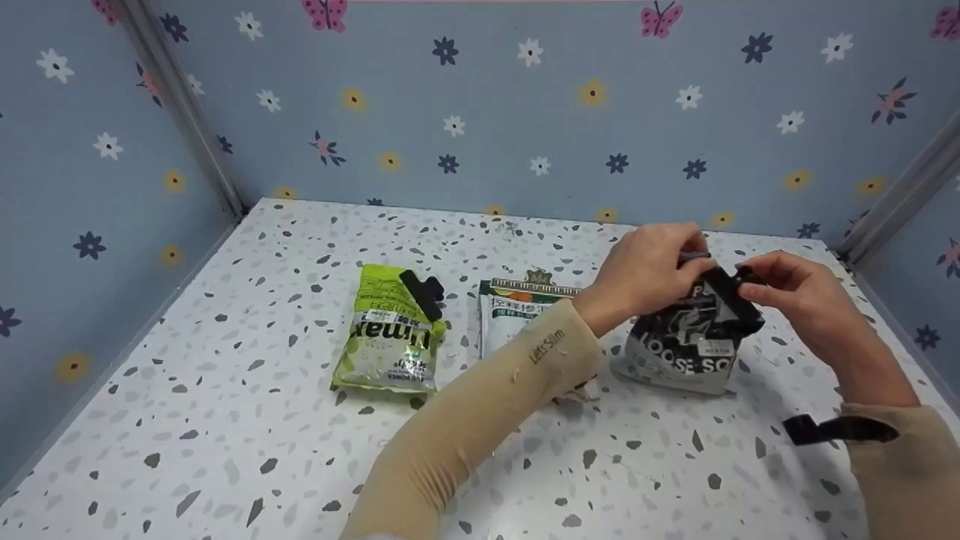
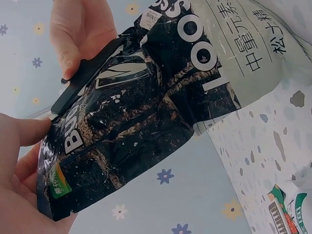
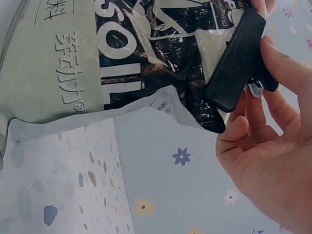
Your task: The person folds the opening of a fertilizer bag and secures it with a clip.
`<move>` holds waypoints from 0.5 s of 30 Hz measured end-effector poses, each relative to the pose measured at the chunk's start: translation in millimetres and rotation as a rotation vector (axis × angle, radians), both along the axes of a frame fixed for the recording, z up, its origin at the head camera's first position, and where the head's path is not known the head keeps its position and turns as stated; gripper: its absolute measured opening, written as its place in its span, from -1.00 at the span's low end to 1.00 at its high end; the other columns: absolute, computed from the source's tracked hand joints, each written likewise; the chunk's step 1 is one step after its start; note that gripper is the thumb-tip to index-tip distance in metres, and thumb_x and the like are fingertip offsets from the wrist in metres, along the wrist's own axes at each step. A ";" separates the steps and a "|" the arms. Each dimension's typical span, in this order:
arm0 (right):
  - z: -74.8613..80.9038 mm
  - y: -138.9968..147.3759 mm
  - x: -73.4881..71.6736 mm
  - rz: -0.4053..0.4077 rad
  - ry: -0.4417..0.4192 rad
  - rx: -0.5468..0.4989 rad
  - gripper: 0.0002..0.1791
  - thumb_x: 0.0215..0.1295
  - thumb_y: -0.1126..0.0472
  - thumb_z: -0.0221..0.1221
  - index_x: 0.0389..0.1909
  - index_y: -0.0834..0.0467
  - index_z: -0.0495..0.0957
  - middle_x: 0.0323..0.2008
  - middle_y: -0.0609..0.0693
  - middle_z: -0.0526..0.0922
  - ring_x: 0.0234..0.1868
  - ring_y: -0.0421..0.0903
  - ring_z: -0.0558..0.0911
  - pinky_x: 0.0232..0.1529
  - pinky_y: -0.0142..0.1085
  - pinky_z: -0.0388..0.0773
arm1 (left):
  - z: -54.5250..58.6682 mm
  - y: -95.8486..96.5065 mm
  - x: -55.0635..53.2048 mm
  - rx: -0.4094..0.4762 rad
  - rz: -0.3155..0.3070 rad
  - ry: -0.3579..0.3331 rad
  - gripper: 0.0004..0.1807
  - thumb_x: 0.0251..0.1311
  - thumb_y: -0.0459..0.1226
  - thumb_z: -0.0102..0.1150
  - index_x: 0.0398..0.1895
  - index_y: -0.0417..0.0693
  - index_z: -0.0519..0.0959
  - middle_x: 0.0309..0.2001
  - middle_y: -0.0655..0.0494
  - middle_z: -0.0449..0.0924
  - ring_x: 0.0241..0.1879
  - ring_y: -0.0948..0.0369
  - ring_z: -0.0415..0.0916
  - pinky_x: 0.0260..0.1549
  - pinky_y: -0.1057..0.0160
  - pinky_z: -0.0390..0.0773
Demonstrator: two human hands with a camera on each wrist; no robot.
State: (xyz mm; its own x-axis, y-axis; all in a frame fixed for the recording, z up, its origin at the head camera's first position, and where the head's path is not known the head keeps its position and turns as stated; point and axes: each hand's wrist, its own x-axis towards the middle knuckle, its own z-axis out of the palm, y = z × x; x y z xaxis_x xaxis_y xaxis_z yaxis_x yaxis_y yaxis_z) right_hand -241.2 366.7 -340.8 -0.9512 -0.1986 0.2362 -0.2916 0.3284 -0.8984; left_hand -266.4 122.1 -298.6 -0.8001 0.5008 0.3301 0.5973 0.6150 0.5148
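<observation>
A black and pale grey-green bag marked LOOSE SOIL (image 1: 679, 341) stands on the right part of the table, its top tilted in the head view. My left hand (image 1: 649, 266) pinches the folded top corner, thumb on the printed face in the left wrist view. A black bag clip (image 3: 236, 61) sits across the other end of the bag's top edge. My right hand (image 1: 802, 296) grips this clip by its handle; in the right wrist view the thumb and fingers (image 3: 278, 107) are at its lever. The clip's inner jaws are hidden.
A green bag (image 1: 390, 330) lies at the left, with another black clip (image 1: 422, 294) on its upper right corner. Between the bags lies a white packet (image 1: 510, 319), partly hidden by my left sleeve (image 1: 487, 405). Flower-patterned panels (image 1: 487, 97) enclose the speckled table (image 1: 247, 427).
</observation>
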 end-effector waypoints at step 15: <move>-12.5 7.6 3.0 0.045 -0.156 0.164 -0.77 0.43 0.29 0.18 -0.03 0.34 0.65 -0.24 -0.14 0.72 -0.19 -0.19 0.66 -0.12 -0.41 0.53 | -5.9 -11.5 -0.7 0.159 -0.065 -0.012 -0.83 0.38 -0.14 0.22 -0.04 0.10 0.65 -0.09 0.34 0.67 -0.14 0.48 0.55 -0.10 0.54 0.44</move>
